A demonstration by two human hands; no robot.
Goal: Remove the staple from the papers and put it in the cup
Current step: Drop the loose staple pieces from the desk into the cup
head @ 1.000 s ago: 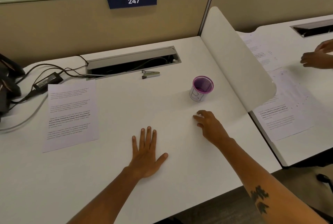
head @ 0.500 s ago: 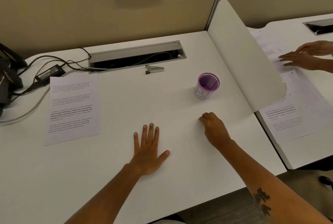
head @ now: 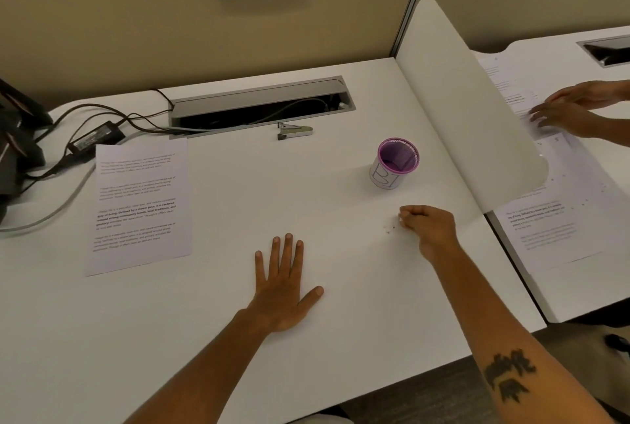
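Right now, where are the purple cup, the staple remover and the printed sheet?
purple mesh cup (head: 388, 178): head view, on its white labelled side.
staple remover (head: 295, 131): head view, on its metal body.
printed sheet (head: 139, 209): head view, mid-page text.

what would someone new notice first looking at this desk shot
Most likely the two hands on the white desk: the left hand lies flat near the middle, and the right hand is curled beside some tiny specks. Next comes the purple cup just behind the right hand. The printed paper lies at left, and the staple remover sits by the cable tray.
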